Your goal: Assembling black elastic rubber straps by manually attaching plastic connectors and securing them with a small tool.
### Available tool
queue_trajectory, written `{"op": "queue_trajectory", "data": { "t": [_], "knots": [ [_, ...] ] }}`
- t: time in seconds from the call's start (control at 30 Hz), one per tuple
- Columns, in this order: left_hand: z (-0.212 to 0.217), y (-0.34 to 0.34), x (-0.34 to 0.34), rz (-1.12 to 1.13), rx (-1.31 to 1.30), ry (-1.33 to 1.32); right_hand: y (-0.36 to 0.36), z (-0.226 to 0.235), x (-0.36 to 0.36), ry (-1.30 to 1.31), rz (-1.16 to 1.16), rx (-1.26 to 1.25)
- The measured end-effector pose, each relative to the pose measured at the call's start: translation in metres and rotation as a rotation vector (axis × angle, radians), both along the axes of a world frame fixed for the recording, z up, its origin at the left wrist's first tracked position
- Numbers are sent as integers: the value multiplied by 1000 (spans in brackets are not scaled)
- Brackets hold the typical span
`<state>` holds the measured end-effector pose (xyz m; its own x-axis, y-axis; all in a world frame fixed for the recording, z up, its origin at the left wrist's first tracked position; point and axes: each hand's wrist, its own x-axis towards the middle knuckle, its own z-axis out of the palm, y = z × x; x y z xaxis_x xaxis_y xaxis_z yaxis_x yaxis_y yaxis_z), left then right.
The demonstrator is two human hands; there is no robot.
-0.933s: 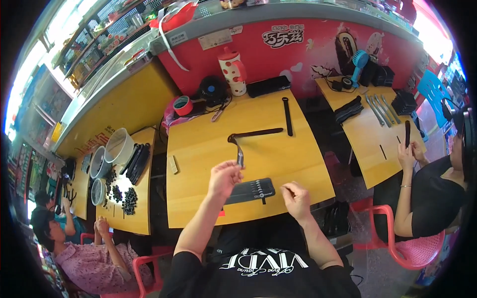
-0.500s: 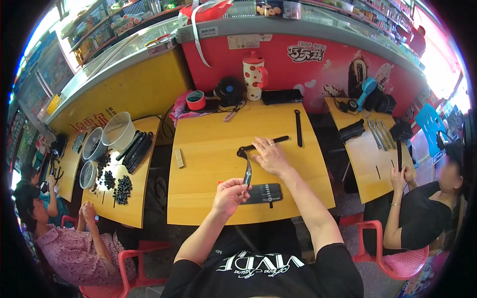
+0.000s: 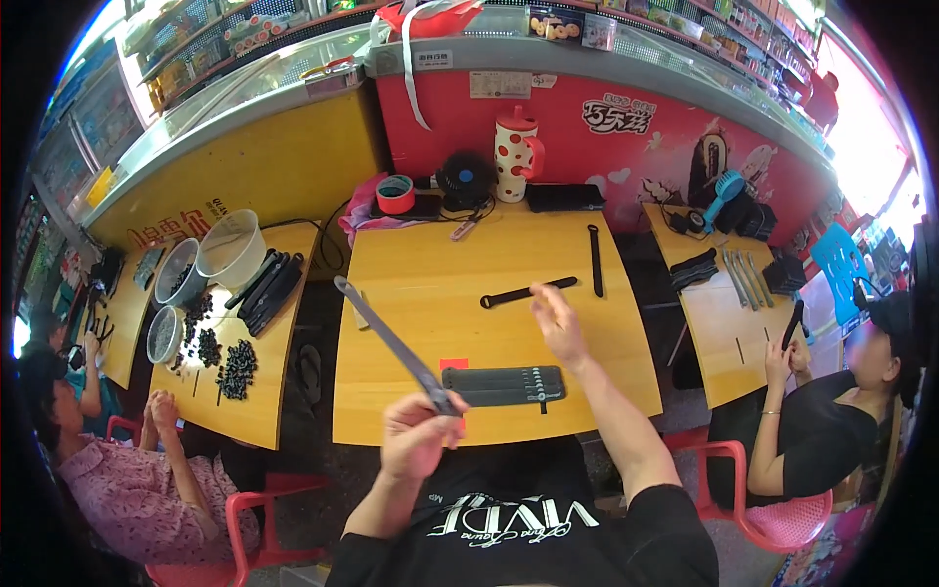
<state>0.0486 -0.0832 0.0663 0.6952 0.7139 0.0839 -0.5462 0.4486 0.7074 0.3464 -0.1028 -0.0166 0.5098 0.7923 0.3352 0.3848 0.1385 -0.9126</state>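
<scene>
Black strap (image 3: 528,292) lies crosswise on the yellow worktop (image 3: 430,284), just beyond the open right hand (image 3: 558,325); the left hand (image 3: 416,435) grips another strap (image 3: 391,344), slanting up-left.

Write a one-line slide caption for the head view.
Seated at a yellow table, left hand lifts a long dark strap while right hand reaches toward another strap.

Bright daylight — glare right, edges warped
</scene>
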Motion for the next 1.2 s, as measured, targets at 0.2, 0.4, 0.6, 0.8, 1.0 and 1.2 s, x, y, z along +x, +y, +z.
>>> {"op": "queue_trajectory", "data": {
  "t": [0.2,0.4,0.6,0.8,1.0,1.2],
  "knots": [
    [-36,-45,35,-64,329,307,-113,72,-109,146,448,-52],
    [-39,-48,29,-481,771,446,-173,72,-125,-72,133,5],
    [-47,-57,26,-814,143,206,-212,66,-123,-271,531,-166],
    [-52,-62,11,-490,-202,4,-237,54,-138,106,622,-383],
    [-61,-71,-3,-185,-196,28,-264,38,-132,443,339,-444],
    [-64,-69,-5,44,-84,194,-249,35,-120,314,127,-201]
  ]
}}
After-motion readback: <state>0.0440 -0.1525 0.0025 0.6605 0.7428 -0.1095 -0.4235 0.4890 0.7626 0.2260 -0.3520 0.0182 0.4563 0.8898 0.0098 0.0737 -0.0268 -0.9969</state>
